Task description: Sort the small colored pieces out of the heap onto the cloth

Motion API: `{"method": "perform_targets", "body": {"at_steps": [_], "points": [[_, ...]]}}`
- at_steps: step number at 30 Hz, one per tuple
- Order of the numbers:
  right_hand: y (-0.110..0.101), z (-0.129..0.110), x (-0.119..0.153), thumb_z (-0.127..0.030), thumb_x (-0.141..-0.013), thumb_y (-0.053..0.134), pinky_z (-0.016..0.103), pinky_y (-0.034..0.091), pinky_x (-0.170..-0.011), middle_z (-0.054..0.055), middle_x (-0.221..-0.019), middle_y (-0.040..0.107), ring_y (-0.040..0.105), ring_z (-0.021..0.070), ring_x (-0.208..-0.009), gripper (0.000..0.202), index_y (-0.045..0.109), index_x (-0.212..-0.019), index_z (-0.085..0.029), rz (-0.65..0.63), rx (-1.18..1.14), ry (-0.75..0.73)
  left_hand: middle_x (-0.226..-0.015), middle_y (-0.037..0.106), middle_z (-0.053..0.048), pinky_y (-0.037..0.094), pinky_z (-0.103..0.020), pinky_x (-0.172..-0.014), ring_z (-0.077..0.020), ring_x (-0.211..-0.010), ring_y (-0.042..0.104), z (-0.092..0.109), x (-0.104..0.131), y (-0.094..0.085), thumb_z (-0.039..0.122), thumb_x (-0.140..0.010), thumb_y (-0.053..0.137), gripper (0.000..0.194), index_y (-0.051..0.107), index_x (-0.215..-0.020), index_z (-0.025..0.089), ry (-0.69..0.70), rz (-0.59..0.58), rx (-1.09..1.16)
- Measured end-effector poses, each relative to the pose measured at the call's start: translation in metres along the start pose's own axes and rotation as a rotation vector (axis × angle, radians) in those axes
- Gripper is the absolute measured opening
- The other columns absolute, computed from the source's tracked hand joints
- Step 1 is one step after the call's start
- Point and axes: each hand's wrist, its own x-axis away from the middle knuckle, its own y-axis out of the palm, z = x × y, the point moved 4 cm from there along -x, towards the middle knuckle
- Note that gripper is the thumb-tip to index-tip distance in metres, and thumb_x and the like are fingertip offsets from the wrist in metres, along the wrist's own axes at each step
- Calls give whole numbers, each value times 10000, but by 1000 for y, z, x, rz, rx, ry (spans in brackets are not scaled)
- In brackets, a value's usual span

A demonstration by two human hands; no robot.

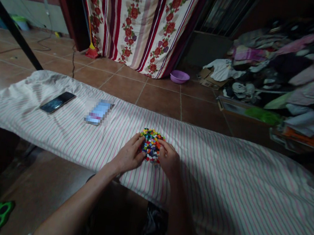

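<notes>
Your left hand and right hand flank the small colourful pieces on the striped cloth, likely so the cluster doesn't scatter. Your fingers bend at its edges; whether they pinch any, I cannot tell.

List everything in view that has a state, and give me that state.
Left hand: thumb and fingers apart, at the pieces
Right hand: fingers bent, at the pieces
Small multicolored pieces: clustered together
Phone farther from the hands: screen dark
Phone nearer the hands: screen lit, pixelated
Striped cloth: spread, wrinkled
Floral curtain: hanging
Purple basin: upright
</notes>
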Motion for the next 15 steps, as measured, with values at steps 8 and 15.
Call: {"method": "perform_targets", "body": {"at_steps": [8,15], "points": [[-3,-5,-2,-269,-860,360,333,528,-878,90,-1053,711,663,199,-971,388,702,-1014,-172,-2,-53,-13,-1444,434,-150,402,-462,-1098,-255,-1361,392,10,2,-5,314,-857,522,456,520,-1290,173,64,41,12],[-11,27,2,-273,-809,398,336,537,-787,70,-935,736,683,214,-850,372,718,-980,-194,65,103,197,-929,633,-60,506,-309,-845,-165,-910,596,22,2,-20,271,-877,454,250,682,-939,190,-20,13,-22]]}}
